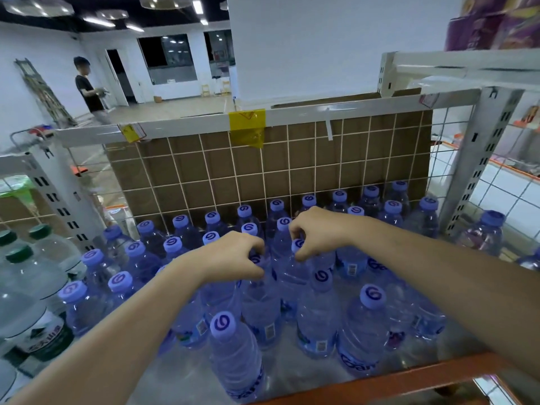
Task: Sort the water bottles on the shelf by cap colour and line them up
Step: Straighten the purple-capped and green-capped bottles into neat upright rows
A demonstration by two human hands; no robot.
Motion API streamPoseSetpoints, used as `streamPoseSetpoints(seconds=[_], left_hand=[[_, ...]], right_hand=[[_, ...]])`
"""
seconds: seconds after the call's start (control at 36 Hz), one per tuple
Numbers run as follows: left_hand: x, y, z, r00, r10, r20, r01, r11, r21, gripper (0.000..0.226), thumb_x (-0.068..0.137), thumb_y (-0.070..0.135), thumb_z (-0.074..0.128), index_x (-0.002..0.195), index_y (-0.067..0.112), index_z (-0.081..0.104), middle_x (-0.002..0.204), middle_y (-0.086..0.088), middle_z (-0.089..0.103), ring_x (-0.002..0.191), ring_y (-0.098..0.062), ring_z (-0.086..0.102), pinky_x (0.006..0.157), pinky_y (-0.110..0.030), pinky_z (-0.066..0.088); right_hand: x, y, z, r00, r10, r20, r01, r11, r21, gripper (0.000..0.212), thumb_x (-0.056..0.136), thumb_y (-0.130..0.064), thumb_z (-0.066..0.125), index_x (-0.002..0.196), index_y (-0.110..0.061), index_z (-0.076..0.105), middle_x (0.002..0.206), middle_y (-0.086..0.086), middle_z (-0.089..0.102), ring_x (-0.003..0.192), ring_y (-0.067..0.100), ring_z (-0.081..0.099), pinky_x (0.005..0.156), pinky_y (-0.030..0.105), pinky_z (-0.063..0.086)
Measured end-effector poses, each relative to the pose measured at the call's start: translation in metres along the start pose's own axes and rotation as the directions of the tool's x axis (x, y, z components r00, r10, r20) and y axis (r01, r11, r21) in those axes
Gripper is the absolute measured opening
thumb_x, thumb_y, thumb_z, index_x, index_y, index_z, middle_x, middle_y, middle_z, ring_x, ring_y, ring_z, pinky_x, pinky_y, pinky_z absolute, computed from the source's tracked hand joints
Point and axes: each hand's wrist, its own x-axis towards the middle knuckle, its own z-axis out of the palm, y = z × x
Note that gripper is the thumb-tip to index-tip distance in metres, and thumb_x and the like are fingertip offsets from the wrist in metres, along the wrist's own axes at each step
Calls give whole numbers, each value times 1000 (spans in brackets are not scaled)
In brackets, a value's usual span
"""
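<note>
- You face a white metal shelf (306, 111) with a wire-grid back panel, brown cardboard (263, 171) standing behind the grid, and an orange-brown front edge (409, 378).
- The shelf floor is crowded with clear water bottles with purple caps (187, 249), each cap printed with a dark swirl; they stand upright in rough diagonal rows from the back grid toward the front edge, with looser spacing at the front.
- On the bay to your left stand larger clear bottles with green caps (20, 252), one showing a green and white label.
- One purple-capped bottle (479, 235) stands apart in the bay to your right, past the slotted upright.
- Your right hand (318, 232) has its fingers curled down and pinches the cap and neck of a bottle (292, 273) in the middle of the shelf.
- Your left hand (233, 255) is curled over the neighbouring bottle (258, 299), its fingertips closed round that cap, just beside your right hand.
- A strip of yellow tape (247, 127) hangs over the top rail.
</note>
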Motion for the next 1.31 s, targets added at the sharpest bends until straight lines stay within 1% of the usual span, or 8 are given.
streamPoseSetpoints(seconds=[0.06, 0.14, 0.25, 0.33, 0.47, 0.83, 1.17, 1.31], left_hand=[[4, -4, 5, 999, -30, -35, 31, 999, 12, 28, 81, 28, 65, 91, 3, 56, 79, -4, 46, 67, -16, 39, 60, -31, 30], [9, -6, 11, 992, -75, -99, 75, 997, -5, 32, 82, 30, 64, 74, 9, 42, 74, -5, 39, 64, -17, 33, 58, -33, 25], [10, -4, 14, 981, -110, -158, 103, 993, -51, 34, 82, 31, 64, 70, 11, 38, 67, -4, 37, 59, -16, 31, 54, -32, 23], [11, -5, 13, 977, -118, -177, 108, 992, -68, 30, 83, 30, 63, 73, 10, 42, 70, -5, 40, 60, -17, 34, 55, -33, 26], [12, -4, 13, 985, -95, -141, 96, 995, -4, 30, 85, 33, 62, 89, 5, 53, 79, -3, 47, 66, -16, 41, 59, -31, 31], [14, -4, 11, 997, 8, -79, 1, 994, 106, 22, 90, 29, 59, 98, 12, 49, 96, -5, 52, 85, -22, 51, 73, -36, 42], [10, -10, 14, 995, 91, -42, -83, 983, 163, 28, 94, 22, 53, 120, 14, 48, 115, -4, 50, 107, -22, 49, 92, -39, 42], [7, -15, 14, 992, 120, -46, -110, 978, 180, 33, 94, 20, 52, 127, 16, 47, 120, -3, 50, 112, -21, 48, 95, -37, 40]], right_hand=[[1, 0, 0, 1000, 11, -8, -11, 1000, 23, 28, 79, -28, 74, 91, -5, 64, 73, 8, 66, 56, 12, 61, 52, 24, 45], [1, -1, -1, 1000, 21, -11, -20, 999, 27, 29, 79, -28, 74, 89, -3, 65, 74, 10, 68, 52, 11, 60, 49, 22, 44], [3, -6, 0, 1000, 23, 6, -24, 1000, 13, 30, 80, -29, 74, 88, -1, 67, 59, 5, 63, 48, 11, 55, 46, 19, 42], [4, -6, 0, 1000, 15, 22, -16, 1000, 20, 30, 79, -30, 75, 87, -2, 65, 59, 4, 61, 50, 13, 54, 50, 21, 42], [2, -2, -3, 1000, 26, 10, -27, 999, 21, 28, 76, -31, 78, 78, -14, 55, 81, 10, 62, 57, 14, 52, 50, 23, 40], [9, -3, -3, 1000, 21, 21, -21, 1000, 0, 31, 74, -31, 76, 79, -5, 60, 73, 12, 59, 59, 17, 48, 51, 25, 36], [11, -6, -3, 993, 19, 116, -18, 1000, -12, 27, 76, -29, 76, 83, -12, 56, 98, 17, 66, 62, 14, 53, 50, 22, 39], [12, -6, -1, 993, 14, 114, -16, 1000, 12, 25, 77, -26, 75, 81, -13, 54, 82, 12, 62, 58, 13, 51, 49, 21, 38]])
